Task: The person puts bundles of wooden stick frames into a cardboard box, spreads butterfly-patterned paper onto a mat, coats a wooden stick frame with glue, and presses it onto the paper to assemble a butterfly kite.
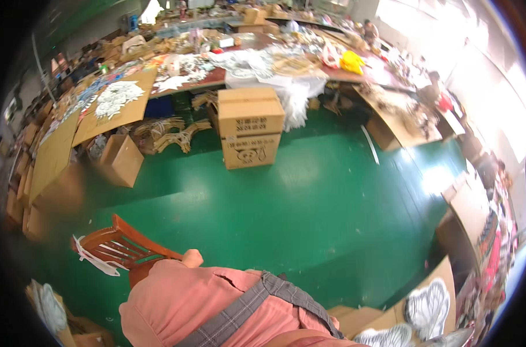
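My left hand (192, 258) shows just past my pink sleeve (170, 289), close to the seat of a brown wooden chair (121, 243). Its fingers are too small and too turned away to make out, and I see nothing in it. White ties hang from the chair's slatted back. A grey checked apron strap (234, 312) crosses my pink shirt. My right hand does not show. At the lower right, white wing-shaped pieces with dark lines (428, 309) lie on a cardboard sheet (445, 274).
Two stacked cartons (251, 130) stand on the green floor (309, 202) ahead. An open box (121, 161) sits at left beside a cardboard-topped table (109, 124). Cluttered tables (216, 75) curve across the back. A person (431, 92) sits at a right-hand table (390, 113).
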Available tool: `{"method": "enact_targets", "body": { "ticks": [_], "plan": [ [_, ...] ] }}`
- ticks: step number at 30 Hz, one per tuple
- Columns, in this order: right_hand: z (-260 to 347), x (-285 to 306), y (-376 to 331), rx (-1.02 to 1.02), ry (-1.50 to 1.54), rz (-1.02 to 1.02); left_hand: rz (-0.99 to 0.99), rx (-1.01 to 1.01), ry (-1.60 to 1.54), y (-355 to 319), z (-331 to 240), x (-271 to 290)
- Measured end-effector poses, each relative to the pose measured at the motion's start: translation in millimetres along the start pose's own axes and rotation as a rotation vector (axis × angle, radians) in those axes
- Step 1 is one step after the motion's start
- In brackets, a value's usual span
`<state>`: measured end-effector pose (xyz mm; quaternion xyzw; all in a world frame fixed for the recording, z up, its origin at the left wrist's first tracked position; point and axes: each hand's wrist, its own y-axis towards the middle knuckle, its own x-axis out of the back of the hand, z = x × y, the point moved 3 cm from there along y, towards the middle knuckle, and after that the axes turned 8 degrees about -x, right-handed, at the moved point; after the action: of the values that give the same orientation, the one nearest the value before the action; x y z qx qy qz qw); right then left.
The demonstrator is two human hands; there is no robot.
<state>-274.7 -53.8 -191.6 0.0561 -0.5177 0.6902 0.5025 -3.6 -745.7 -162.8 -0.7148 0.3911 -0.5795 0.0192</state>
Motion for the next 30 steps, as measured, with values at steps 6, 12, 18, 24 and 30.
{"method": "enact_targets", "body": {
  "ticks": [6,12,18,24,30],
  "plan": [
    [52.9,-42.7,135.6,0.1,-0.019,0.235,-0.08,0.094,-0.493,9.3,-82.9,-1.8],
    [215.4,41.5,178.9,0.29,-0.2,0.287,0.117,0.115,-0.337,20.4,-67.5,-48.4],
    [260.4,104.6,231.1,0.4,-0.305,0.228,0.004,0.111,0.185,43.3,-74.7,-42.3],
    [238.9,136.5,269.5,0.428,-0.348,0.13,-0.068,0.316,-0.366,40.2,-149.1,-31.6],
    [324.6,159.3,333.8,0.522,-0.72,-0.094,-0.206,0.208,-0.555,81.7,-251.3,-11.0]
  ]
}}
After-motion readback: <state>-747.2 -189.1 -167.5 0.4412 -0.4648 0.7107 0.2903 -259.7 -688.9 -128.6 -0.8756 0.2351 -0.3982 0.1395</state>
